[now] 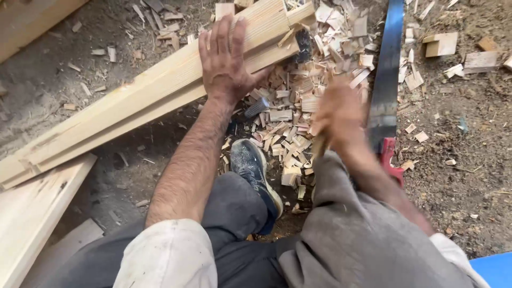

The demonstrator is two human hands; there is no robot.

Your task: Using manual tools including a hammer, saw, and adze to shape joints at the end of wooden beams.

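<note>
My left hand (224, 58) lies flat on a long pale wooden plank (133, 101), fingers spread and thumb over its near edge. The plank runs slantwise from the lower left to the top middle. My right hand (341, 114) is blurred by motion and closed around a short wooden handle (320, 145); the tool's head cannot be made out. It hovers over a heap of wood chips (293, 106) beside the plank's end. A hand saw with a dark blade (386, 69) and a red handle (388, 157) lies on the ground just right of that hand.
My shoe (253, 168) rests on the dirt at the edge of the chips, with my grey trouser legs below. Another board (32, 213) lies at the lower left. Wood offcuts (441, 44) are scattered on the soil at the upper right. A blue thing (493, 269) shows at the bottom right corner.
</note>
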